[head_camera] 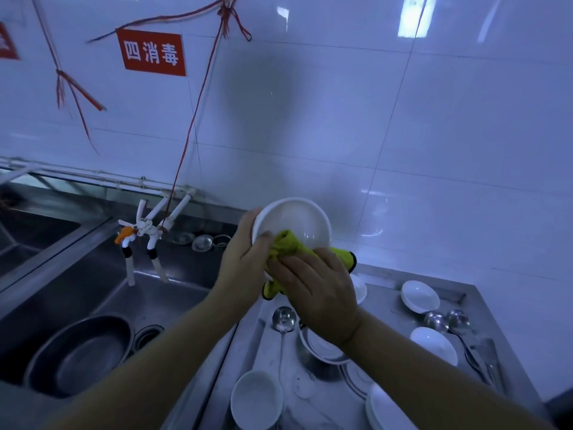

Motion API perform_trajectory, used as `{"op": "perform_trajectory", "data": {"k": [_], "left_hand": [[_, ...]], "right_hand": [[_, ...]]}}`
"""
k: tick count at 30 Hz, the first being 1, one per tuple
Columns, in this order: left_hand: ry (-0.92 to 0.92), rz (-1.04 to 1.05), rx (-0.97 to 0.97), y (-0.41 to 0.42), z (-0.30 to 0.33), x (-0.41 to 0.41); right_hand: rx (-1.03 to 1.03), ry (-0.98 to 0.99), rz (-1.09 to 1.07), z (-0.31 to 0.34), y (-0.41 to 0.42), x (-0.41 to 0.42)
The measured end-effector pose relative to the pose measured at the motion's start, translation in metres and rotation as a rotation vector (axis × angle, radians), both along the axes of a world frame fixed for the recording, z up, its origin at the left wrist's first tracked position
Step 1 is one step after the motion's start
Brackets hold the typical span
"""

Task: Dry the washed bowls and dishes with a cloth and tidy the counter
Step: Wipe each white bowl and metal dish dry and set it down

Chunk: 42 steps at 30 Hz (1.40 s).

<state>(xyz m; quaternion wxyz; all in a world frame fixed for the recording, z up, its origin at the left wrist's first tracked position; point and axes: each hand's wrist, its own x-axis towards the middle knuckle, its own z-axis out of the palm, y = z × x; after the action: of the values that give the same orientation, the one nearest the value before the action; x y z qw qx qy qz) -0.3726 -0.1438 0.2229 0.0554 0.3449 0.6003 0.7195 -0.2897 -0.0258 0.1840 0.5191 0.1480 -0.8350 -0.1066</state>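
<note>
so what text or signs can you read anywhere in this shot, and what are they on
"四消毒" in white characters on the red sign stuck to the white wall tiles.
A second red sign at the left edge is cut off and unreadable.
No readable text on the dishes, the cloth or the sink.

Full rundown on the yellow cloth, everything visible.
The yellow cloth, soft and towel-like with a dark trim at its edges, is bunched up, not spread flat. It is pressed against the lower rim and inside of the white round bowl, which is held tilted above the steel counter. The right hand covers and grips its middle; the left hand holds the bowl, thumb touching the cloth. Ends stick out right and below.
</note>
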Motion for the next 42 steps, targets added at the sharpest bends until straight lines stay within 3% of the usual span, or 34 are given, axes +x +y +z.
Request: {"op": "perform_trajectory", "data": {"k": [2,7,9,11,16,19,23,26,31,36,42], "left_hand": [[0.087,-0.054,-0.118,-0.005,0.009,-0.006],[0.241,-0.287,-0.641,-0.011,0.034,-0.028],[0.141,-0.268,-0.568,-0.011,0.035,-0.028],[0.034,-0.125,-0.352,-0.006,0.022,-0.017],[-0.031,0.037,-0.021,0.006,-0.006,0.011],[0.023,-0.004,-0.063,0.001,-0.004,0.004],[0.093,-0.123,-0.186,-0.009,0.004,-0.01],[0.109,-0.215,-0.284,-0.011,0.009,-0.016],[0.048,-0.213,-0.192,-0.004,0.01,-0.006],[0.077,-0.17,-0.208,-0.006,0.009,-0.004],[0.086,-0.272,-0.248,-0.011,0.017,-0.006]], "right_hand": [[0.151,-0.036,0.057,0.006,0.018,0.006],[0.44,-0.136,0.172,0.021,0.048,0.014],[0.378,-0.129,0.126,0.023,0.045,0.014],[0.233,-0.089,0.037,0.025,0.036,0.013],[-0.012,-0.044,-0.094,0.016,0.003,0.012],[0.052,-0.096,-0.065,0.013,0.007,0.018],[0.301,-0.194,-0.018,0.023,0.028,0.028],[0.413,-0.302,-0.126,0.034,0.035,0.032],[0.334,-0.452,-0.383,0.033,0.011,0.028],[0.335,-0.413,-0.252,0.023,-0.006,0.026],[0.29,-0.356,-0.043,0.021,0.009,0.041]]}}
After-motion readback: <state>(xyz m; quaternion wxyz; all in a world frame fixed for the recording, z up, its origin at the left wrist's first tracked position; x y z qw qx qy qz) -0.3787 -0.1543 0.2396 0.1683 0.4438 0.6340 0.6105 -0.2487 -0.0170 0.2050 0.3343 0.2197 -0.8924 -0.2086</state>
